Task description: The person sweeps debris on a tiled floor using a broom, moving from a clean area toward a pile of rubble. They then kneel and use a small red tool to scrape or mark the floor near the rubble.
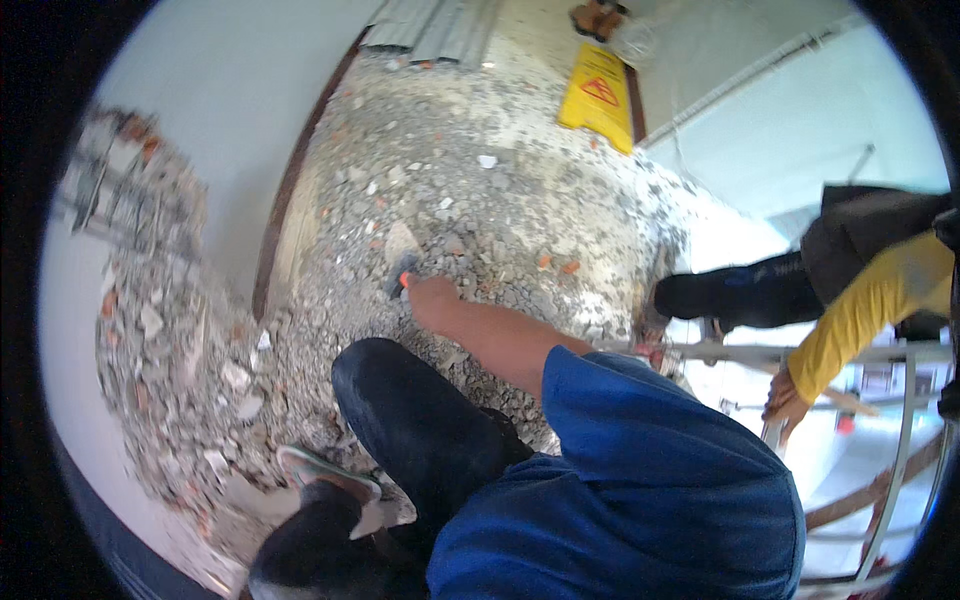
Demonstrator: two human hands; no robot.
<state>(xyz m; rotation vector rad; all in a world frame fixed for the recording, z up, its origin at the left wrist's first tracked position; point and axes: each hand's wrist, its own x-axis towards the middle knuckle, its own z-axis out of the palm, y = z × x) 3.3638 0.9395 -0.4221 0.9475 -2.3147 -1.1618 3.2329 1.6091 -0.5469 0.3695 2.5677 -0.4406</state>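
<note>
My right hand is closed on a hand tool with a dark part and an orange part, low over the rubble. Blur hides the tool's exact kind. A pale, pointed piece lies just beyond it; whether it belongs to the tool I cannot tell. Broken concrete and brick rubble surrounds the hand. My bent knee in dark trousers is close below the forearm. My left hand is out of view.
More rubble heaps against the left wall. Corrugated sheets and a yellow warning sign lie farther off. At right, another person's hand, below a yellow sleeve, grips a metal frame.
</note>
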